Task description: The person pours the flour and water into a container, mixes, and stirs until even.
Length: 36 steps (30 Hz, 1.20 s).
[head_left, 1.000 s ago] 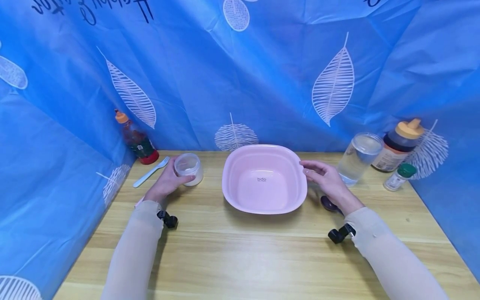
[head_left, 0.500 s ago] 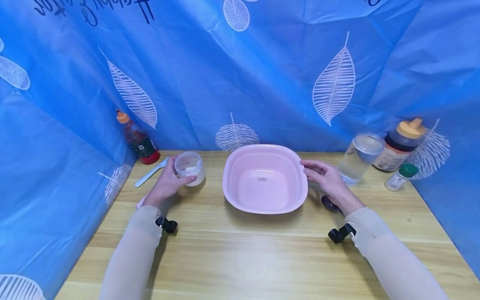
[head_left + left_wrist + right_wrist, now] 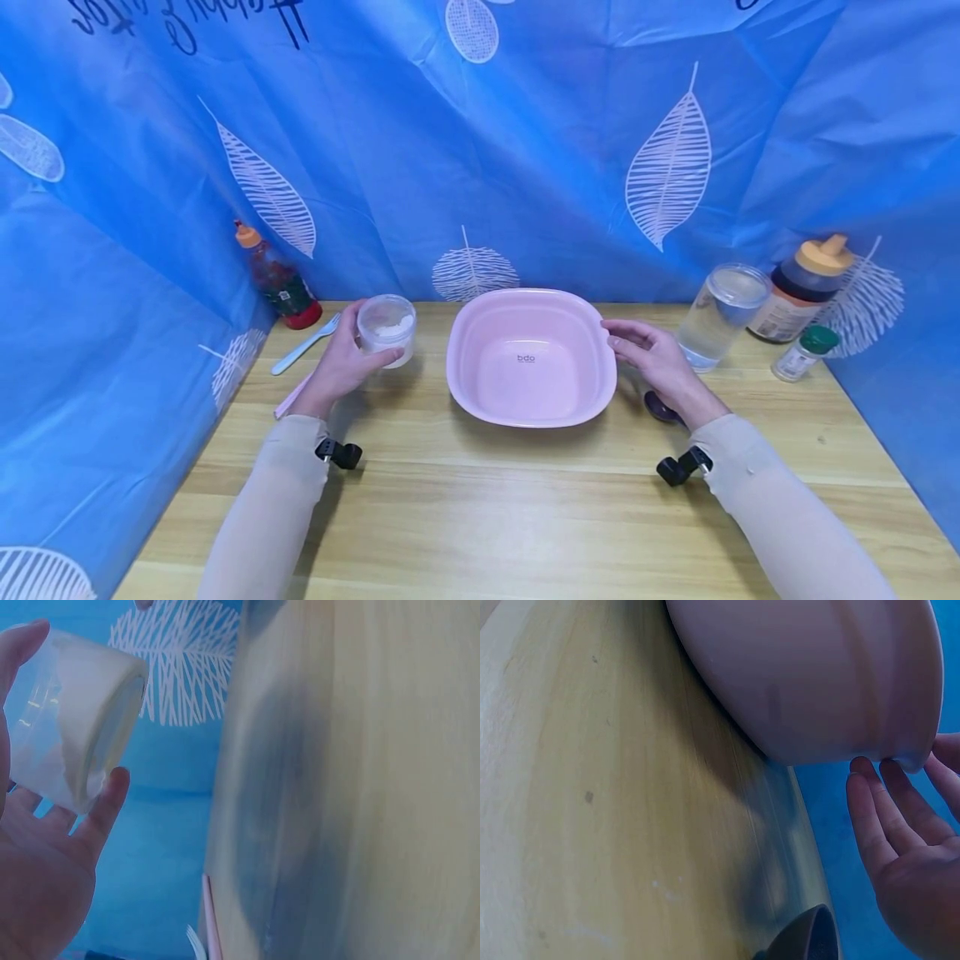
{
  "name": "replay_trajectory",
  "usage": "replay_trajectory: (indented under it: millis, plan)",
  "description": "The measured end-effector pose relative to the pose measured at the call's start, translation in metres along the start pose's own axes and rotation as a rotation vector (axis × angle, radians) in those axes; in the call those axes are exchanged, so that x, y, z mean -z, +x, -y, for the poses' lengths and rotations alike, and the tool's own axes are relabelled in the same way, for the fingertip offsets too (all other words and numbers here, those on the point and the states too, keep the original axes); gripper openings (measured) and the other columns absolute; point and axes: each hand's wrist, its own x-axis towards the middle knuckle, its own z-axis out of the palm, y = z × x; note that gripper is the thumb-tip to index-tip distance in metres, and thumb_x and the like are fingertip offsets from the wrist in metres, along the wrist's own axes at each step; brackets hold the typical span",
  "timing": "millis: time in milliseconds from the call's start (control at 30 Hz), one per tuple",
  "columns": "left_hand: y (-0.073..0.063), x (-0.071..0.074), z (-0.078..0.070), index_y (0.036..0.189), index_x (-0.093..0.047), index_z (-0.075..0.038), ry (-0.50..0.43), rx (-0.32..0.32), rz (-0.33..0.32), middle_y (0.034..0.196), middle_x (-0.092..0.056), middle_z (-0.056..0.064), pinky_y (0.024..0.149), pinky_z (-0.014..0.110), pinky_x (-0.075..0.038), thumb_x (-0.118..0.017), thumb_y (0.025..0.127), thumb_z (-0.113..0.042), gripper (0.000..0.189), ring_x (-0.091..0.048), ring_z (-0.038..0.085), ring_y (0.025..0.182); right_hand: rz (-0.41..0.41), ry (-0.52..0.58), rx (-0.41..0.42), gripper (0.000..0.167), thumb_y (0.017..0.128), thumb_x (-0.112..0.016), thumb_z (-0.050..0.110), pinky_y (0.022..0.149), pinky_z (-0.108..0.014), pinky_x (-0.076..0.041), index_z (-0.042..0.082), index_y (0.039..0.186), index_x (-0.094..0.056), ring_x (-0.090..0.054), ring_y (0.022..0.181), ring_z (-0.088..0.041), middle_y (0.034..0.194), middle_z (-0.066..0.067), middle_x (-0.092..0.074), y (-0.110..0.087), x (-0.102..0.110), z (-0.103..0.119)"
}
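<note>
My left hand [image 3: 347, 362] grips a clear plastic jar [image 3: 388, 333] that has white powder in it. In the left wrist view the jar [image 3: 75, 712] hangs above the table, its thumb on one side and fingers around the other. A pink square basin [image 3: 531, 367] sits mid-table, its inside bare except for a small printed logo. My right hand [image 3: 654, 362] holds the basin's right rim; in the right wrist view the fingertips [image 3: 862, 766] lie under the rim's edge.
A red sauce bottle [image 3: 281, 283], a pale blue fork [image 3: 306, 343] and a pink utensil handle [image 3: 292, 398] are at left. At right are a lidded water container [image 3: 716, 321], a dark sauce bottle [image 3: 798, 292], a green-capped shaker [image 3: 804, 353] and a dark spoon [image 3: 660, 407].
The left hand has raised the jar and brought it slightly to the right, tipping it a little. The right hand and the basin have stayed in place.
</note>
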Motion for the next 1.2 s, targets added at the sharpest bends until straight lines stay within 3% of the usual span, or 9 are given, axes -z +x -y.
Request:
replay_trajectory:
  millis: [233, 433, 700, 967, 1200]
  plan:
    - [-0.001, -0.007, -0.012, 0.164, -0.026, -0.011, -0.01, -0.057, -0.004, 0.163, -0.041, 0.018, 0.129, 0.068, -0.024, -0.091, 0.086, -0.023, 0.102, -0.039, 0.04, 0.15, -0.006, -0.006, -0.005, 0.053, 0.107, -0.07, 0.024, 0.093, -0.02, -0.061, -0.005, 0.149, -0.057, -0.072, 0.11, 0.003, 0.121, 0.019, -0.073, 0.0, 0.0, -0.001]
    - [0.001, -0.013, -0.024, 0.162, -0.03, -0.008, 0.016, -0.128, -0.009, 0.159, -0.045, 0.019, 0.125, 0.063, -0.032, -0.093, 0.083, -0.018, 0.101, -0.044, 0.039, 0.145, -0.008, -0.023, -0.03, 0.055, 0.106, -0.071, 0.027, 0.095, -0.02, -0.061, -0.002, 0.151, -0.057, -0.071, 0.111, 0.003, 0.125, 0.016, -0.072, 0.0, 0.001, 0.0]
    - [0.0, -0.018, -0.043, 0.161, -0.036, -0.011, 0.092, -0.186, 0.006, 0.159, -0.047, 0.018, 0.119, 0.066, -0.042, -0.096, 0.081, -0.022, 0.101, -0.048, 0.041, 0.142, -0.004, -0.023, -0.037, 0.055, 0.107, -0.07, 0.027, 0.095, -0.02, -0.061, -0.002, 0.151, -0.057, -0.071, 0.111, 0.003, 0.128, 0.012, -0.071, 0.0, 0.001, 0.001]
    - [0.0, -0.024, -0.059, 0.158, -0.043, -0.013, 0.167, -0.262, 0.021, 0.155, -0.049, 0.017, 0.111, 0.066, -0.05, -0.099, 0.077, -0.022, 0.099, -0.052, 0.04, 0.136, -0.008, -0.055, -0.045, 0.055, 0.108, -0.069, 0.03, 0.095, -0.019, -0.06, 0.001, 0.152, -0.057, -0.071, 0.111, 0.003, 0.143, -0.006, -0.069, 0.001, 0.001, 0.002]
    - [0.001, -0.032, -0.071, 0.155, -0.051, -0.015, 0.269, -0.37, 0.034, 0.148, -0.055, 0.017, 0.109, 0.066, -0.052, -0.101, 0.073, -0.021, 0.096, -0.057, 0.039, 0.132, -0.006, -0.062, -0.047, 0.054, 0.108, -0.068, 0.03, 0.096, -0.019, -0.06, 0.001, 0.153, -0.057, -0.07, 0.112, 0.004, 0.152, -0.018, -0.063, 0.001, 0.001, 0.002]
